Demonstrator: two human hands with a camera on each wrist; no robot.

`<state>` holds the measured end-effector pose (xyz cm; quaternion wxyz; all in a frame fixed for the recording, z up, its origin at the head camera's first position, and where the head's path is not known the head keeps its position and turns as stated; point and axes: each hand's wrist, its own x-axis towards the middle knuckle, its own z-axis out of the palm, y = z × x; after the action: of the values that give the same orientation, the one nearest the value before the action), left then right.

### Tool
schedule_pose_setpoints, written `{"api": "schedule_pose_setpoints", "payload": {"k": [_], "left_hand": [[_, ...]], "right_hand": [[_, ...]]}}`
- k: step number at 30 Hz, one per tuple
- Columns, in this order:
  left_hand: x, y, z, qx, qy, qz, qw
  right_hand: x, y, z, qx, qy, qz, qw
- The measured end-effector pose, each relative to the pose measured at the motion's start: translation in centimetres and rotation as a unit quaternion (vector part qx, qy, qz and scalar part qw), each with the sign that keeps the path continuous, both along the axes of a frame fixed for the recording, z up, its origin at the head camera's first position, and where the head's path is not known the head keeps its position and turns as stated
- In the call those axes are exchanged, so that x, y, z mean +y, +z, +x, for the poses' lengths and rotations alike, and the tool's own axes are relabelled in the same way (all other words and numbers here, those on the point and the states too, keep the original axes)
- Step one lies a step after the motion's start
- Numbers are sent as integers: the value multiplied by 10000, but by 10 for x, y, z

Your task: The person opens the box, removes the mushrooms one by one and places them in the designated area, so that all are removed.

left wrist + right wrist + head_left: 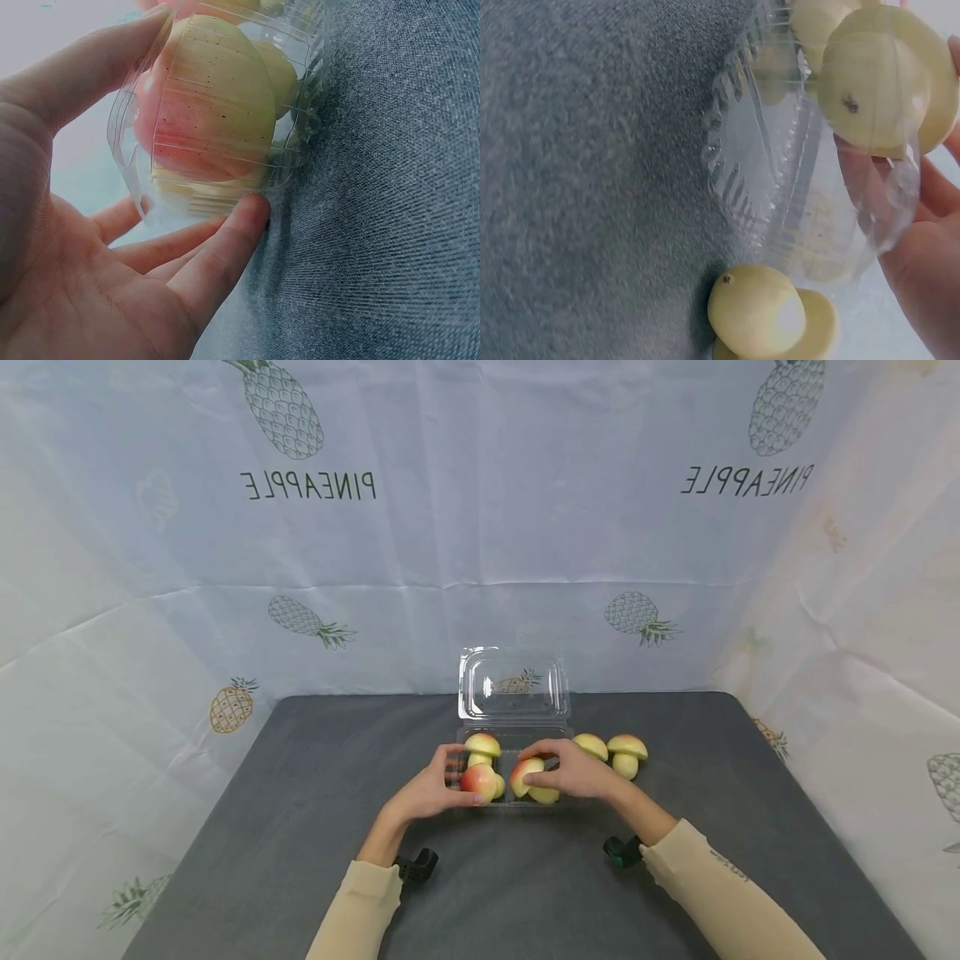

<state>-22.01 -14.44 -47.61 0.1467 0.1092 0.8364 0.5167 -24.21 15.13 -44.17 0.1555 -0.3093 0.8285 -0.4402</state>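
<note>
A clear plastic clamshell container (517, 727) stands with its lid (555, 702) raised at the back. My left hand (426, 793) grips its left end, thumb near the front rim and fingertips against the ribbed wall, as the left wrist view shows. In the left half sit two mushroom-shaped pieces (480, 782) with yellow and red caps. With curled fingers and thumb my right hand (576, 772) holds another mushroom-shaped piece (525, 777) in the container's right half. The right wrist view shows that piece's pale underside (877, 86) through the clear wall.
Two more mushroom-shaped pieces stand on the dark grey tabletop (315, 827) right of the container: one (591, 745) partly behind my right hand, the other (627, 753) farther right. Behind the table hangs a white curtain (480, 527) with pineapple prints.
</note>
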Motion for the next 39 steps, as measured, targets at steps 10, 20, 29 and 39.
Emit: {"api": "schedule_pose_setpoints", "payload": {"k": [10, 20, 29, 39], "left_hand": [[0, 1, 0, -52, 43, -41, 10000], [-1, 5, 0, -95, -3, -8, 10000], [-1, 4, -2, -101, -1, -77, 9999], [-2, 2, -2, -95, -32, -51, 9999]], "right_hand": [[10, 8, 3, 148, -356, -152, 9991], [23, 11, 6, 235, -580, -487, 9969], [38, 23, 15, 254, -1000, -790, 9915], [55, 28, 21, 255, -1313, -1029, 9857]]}}
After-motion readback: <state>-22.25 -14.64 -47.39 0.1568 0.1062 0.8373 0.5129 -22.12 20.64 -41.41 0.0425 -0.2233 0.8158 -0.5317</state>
